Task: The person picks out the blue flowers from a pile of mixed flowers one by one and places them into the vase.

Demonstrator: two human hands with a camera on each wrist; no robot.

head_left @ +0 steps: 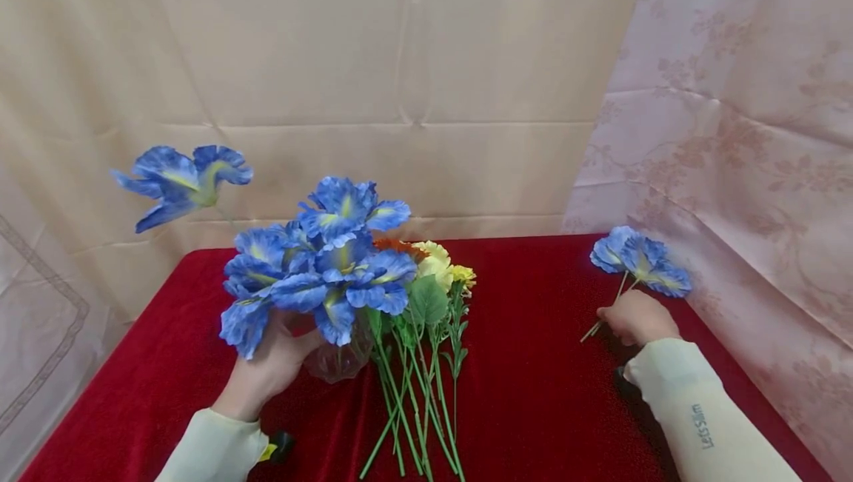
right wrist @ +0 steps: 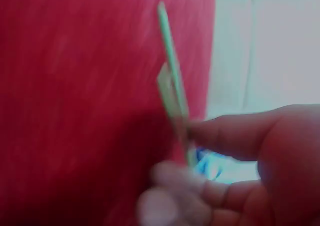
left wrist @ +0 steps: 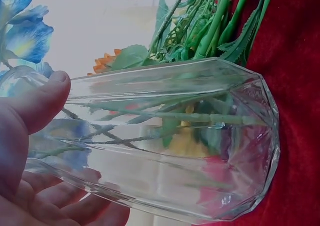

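On the left of the red cloth, my left hand (head_left: 266, 367) grips a clear faceted glass vase (left wrist: 175, 136), thumb on one side and fingers around the other. Blue artificial irises (head_left: 340, 267) fill its top, and their blooms partly cover the hand in the head view. Green stems (left wrist: 200, 117) show through the glass. Over at the right, my right hand (head_left: 640, 317) pinches the stems (right wrist: 172, 70) of a small blue iris bunch (head_left: 645, 261) between thumb and fingers. The right wrist view is blurred, with the cut stem ends pointing away from the hand.
Beside the vase lie several artificial flowers with long green stems (head_left: 416, 408), with cream (head_left: 435, 263), yellow (head_left: 463, 275) and orange (head_left: 400, 246) heads. One blue iris (head_left: 189, 180) leans far out to the left. Cream curtains (head_left: 333, 60) hang behind the red-covered table (head_left: 526, 393).
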